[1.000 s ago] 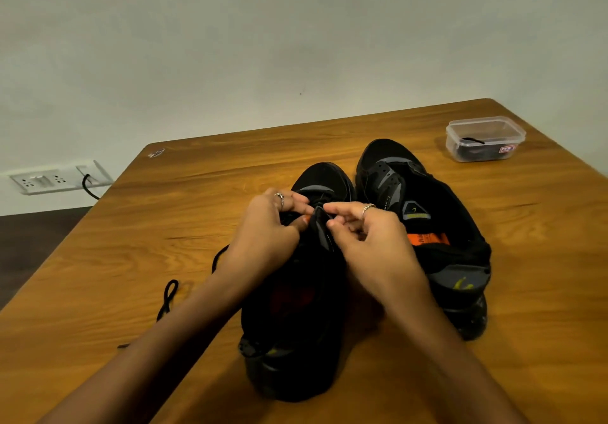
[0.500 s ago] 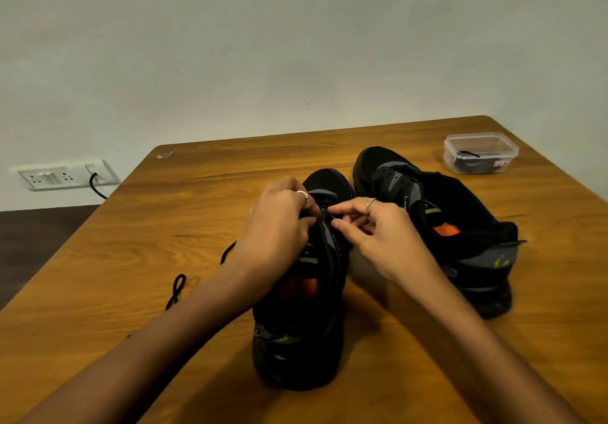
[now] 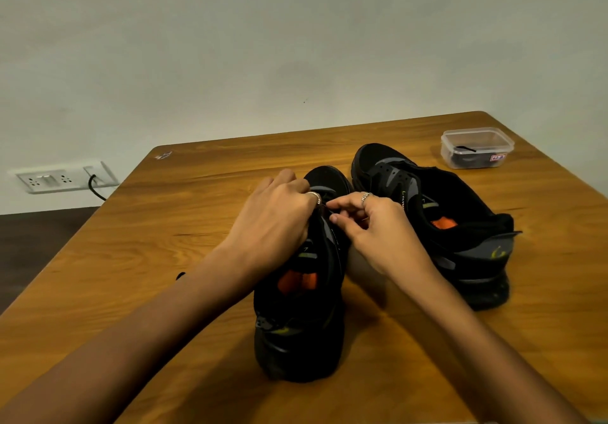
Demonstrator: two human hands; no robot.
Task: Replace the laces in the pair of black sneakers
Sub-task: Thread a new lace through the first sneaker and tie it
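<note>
Left hand: the left hand [image 3: 276, 216] is resting over the upper of the near shoe, its fingers curling down onto the eyelet area; a ring is showing on one finger. What it is gripping under the fingers is hidden, so I cannot tell whether it is holding the lace or only the shoe's edge.
Right hand: the right hand [image 3: 375, 226] is sitting just beside the left, thumb and forefinger pinching together at the top of the near shoe's tongue; a thin dark strand seems to be running between the two hands, too small to be sure of.
Near shoe: the near shoe [image 3: 302, 298] is standing upright on the table [image 3: 164, 242], heel toward the person, toe pointing away, an orange insole showing inside.
Far shoe: the far shoe [image 3: 437, 222] is lying to the right of the near one, close by but not touching the hands, its eyelets showing no lace.
Loose lace: a black lace [image 3: 180, 275] is peeking out from behind the left forearm, lying on the table.
Box: a clear plastic box [image 3: 477, 147] is sitting near the table's far right corner, something dark inside.
Wall: a white socket plate [image 3: 62, 177] is holding a black plug and cord.
</note>
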